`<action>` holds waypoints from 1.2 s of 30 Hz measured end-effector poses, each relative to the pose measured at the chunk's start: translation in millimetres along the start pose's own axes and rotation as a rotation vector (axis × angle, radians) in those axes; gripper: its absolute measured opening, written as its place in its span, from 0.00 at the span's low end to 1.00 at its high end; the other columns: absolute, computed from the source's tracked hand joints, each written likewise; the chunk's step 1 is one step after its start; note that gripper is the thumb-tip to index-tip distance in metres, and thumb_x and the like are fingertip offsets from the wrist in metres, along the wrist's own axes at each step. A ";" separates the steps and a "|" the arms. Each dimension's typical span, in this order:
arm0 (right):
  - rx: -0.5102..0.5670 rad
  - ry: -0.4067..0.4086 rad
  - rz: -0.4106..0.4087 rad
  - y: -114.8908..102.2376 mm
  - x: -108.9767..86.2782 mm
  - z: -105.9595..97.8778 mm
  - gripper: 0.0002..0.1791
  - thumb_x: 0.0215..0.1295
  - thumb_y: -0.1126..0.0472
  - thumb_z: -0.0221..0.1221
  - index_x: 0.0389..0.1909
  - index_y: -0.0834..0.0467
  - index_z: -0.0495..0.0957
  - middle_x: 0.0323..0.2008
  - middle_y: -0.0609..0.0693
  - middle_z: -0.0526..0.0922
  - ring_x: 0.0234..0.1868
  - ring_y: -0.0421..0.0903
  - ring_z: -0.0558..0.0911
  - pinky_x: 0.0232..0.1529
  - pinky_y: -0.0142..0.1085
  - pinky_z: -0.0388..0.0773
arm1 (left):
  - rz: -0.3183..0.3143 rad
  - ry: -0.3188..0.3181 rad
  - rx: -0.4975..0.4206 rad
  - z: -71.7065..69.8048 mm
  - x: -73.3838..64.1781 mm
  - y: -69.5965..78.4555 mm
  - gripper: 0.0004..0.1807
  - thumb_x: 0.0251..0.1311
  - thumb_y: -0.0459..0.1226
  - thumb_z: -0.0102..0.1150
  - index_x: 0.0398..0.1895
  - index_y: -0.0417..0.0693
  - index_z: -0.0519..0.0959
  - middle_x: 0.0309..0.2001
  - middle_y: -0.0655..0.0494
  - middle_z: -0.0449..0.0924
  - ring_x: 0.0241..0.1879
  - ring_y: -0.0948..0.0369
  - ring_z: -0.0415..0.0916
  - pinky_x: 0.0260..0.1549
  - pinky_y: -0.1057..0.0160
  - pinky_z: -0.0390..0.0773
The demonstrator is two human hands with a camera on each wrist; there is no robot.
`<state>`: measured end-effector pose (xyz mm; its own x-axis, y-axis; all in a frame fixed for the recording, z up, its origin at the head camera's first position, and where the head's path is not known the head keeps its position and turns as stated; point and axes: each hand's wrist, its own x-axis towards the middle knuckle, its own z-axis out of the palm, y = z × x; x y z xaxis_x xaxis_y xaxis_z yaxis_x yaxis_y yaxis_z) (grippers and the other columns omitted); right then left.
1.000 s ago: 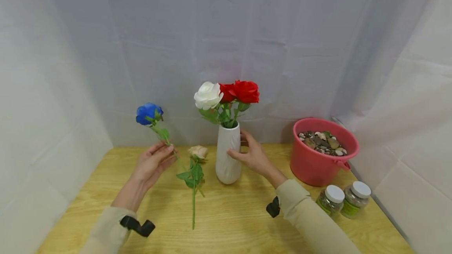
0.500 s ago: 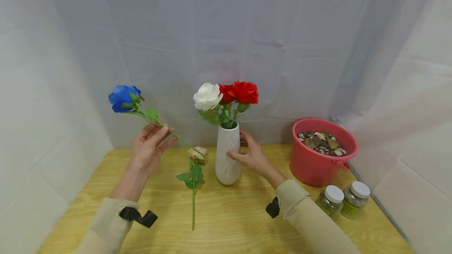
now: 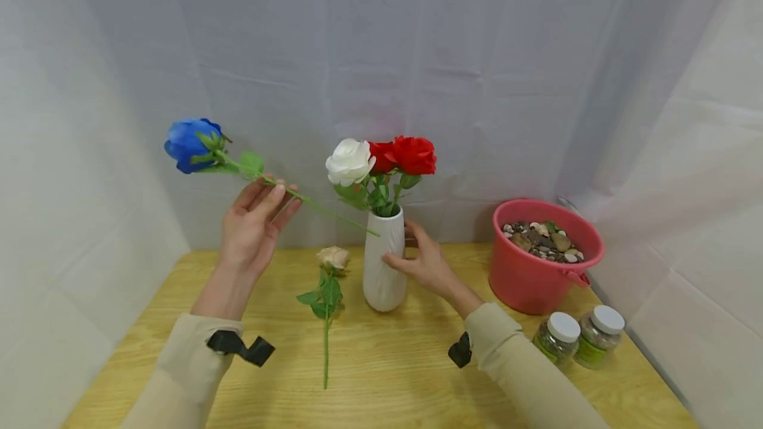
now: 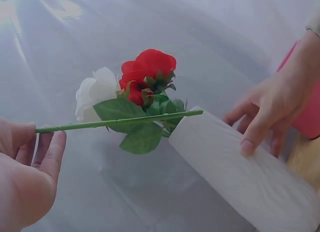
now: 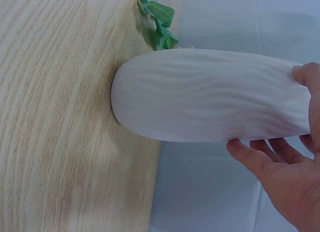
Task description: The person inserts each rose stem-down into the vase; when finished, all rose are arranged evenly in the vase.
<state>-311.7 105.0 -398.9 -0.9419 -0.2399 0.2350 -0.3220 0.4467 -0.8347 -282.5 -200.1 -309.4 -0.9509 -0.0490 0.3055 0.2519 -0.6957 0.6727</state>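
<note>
My left hand [image 3: 253, 227] pinches the green stem of a blue rose [image 3: 192, 144], bloom to the left and stem sloping down to the right. In the head view the stem's tip overlaps the white vase [image 3: 383, 270] just below its rim; in the left wrist view the stem [image 4: 120, 122] crosses in front of the leaves. My right hand [image 3: 426, 260] grips the vase from its right side, thumb in front and fingers behind. The vase stands upright on the table, holding a white rose [image 3: 350, 162] and two red roses [image 3: 415, 155].
A cream rose [image 3: 334, 257] lies on the wooden table [image 3: 381, 376], left of the vase. At the right stand a pink bucket [image 3: 521, 277] of pebbles and two jars [image 3: 601, 336] with white lids. Pale cloth hangs behind and at both sides.
My left hand has risen with the blue rose, tilting it so the bloom moved up and left and the stem's end swung right to the vase. The right hand stays on the vase.
</note>
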 end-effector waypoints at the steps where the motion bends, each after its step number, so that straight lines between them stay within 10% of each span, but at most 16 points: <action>1: 0.001 0.001 0.000 -0.2 -0.1 0.0 0.45 0.66 0.54 0.73 0.79 0.58 0.60 0.68 0.62 0.76 0.67 0.61 0.79 0.64 0.62 0.81 | 0.008 0.002 -0.004 1.7 1.1 -0.3 0.07 0.70 0.26 0.62 0.42 0.46 0.84 0.38 0.54 0.88 0.45 0.58 0.88 0.55 0.60 0.88; 13: 0.008 -0.003 0.010 -0.2 -0.1 -0.1 0.47 0.66 0.54 0.73 0.80 0.58 0.59 0.69 0.62 0.75 0.68 0.62 0.79 0.65 0.63 0.80 | 0.074 0.049 -0.017 17.4 11.7 -7.2 0.08 0.68 0.23 0.63 0.40 0.43 0.85 0.36 0.52 0.89 0.43 0.55 0.89 0.51 0.59 0.90; 36: -0.009 0.005 -0.002 0.7 0.3 0.4 0.46 0.67 0.53 0.72 0.79 0.59 0.60 0.68 0.62 0.76 0.67 0.61 0.80 0.64 0.61 0.82 | 0.203 -0.020 0.423 44.6 15.4 -45.4 0.12 0.64 0.21 0.66 0.41 0.47 0.86 0.35 0.63 0.91 0.39 0.64 0.89 0.46 0.61 0.91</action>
<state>-312.1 104.9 -399.6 -0.9418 -0.2368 0.2388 -0.3246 0.4544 -0.8295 -300.5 -137.3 -305.3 -0.8725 -0.1370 0.4691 0.4872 -0.3197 0.8127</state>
